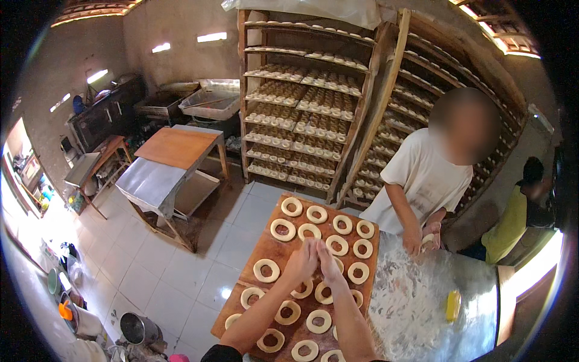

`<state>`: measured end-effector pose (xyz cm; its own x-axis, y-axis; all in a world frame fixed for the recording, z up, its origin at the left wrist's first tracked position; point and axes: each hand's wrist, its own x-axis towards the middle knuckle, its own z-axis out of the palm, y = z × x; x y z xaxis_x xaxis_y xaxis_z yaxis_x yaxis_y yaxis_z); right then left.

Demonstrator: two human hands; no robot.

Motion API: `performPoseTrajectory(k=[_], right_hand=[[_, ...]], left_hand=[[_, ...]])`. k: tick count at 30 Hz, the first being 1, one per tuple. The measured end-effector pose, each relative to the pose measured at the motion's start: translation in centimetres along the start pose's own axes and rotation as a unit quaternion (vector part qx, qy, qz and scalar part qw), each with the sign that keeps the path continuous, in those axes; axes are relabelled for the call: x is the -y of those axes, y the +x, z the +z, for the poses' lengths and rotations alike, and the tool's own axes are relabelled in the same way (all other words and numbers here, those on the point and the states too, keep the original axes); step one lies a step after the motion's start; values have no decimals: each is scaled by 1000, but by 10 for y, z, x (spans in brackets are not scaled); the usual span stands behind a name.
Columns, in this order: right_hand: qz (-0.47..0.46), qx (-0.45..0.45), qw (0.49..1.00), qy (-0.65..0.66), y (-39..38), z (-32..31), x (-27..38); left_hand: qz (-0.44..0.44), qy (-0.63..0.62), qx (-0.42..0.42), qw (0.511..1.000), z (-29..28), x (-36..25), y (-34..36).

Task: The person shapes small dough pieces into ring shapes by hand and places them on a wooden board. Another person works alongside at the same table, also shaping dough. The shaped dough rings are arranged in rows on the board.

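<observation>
My left hand (303,260) and my right hand (329,265) come together above a wooden board (252,279) covered with pale dough rings. The fingers of both are drawn together, and their tips meet at the near edge of one dough ring (309,225). Whether they grip that ring, or something small between them, is hidden. Beside my left wrist lies another dough ring (257,271); to the right of my right hand is a further dough ring (351,273). My forearms cover some rings in the middle of the board.
Right of the board stands a floured metal table (410,301) with a yellow packet (453,306). Across it a person (425,172) handles dough. Tall racks (301,111) of dough rings stand behind. At left are a low table (148,181) and a metal pot (140,329).
</observation>
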<state>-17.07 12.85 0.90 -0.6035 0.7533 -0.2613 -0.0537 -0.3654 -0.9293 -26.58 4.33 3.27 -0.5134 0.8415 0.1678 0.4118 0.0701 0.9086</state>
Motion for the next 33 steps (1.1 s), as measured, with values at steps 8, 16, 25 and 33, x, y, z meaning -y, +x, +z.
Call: performPoseTrajectory(k=[8, 16, 25, 33], right_hand=[[-33, -90, 815, -572, 19, 20, 41], [-15, -61, 639, -766, 16, 35, 19], [-195, 30, 709, -678, -21, 39, 10], [-310, 199, 561, -742, -66, 97, -39]], left_hand=[[-41, 403, -14, 914, -24, 43, 55], [-6, 399, 26, 917, -18, 62, 34], [23, 244, 47, 968, -106, 63, -6], [126, 453, 91, 878, -150, 81, -75]])
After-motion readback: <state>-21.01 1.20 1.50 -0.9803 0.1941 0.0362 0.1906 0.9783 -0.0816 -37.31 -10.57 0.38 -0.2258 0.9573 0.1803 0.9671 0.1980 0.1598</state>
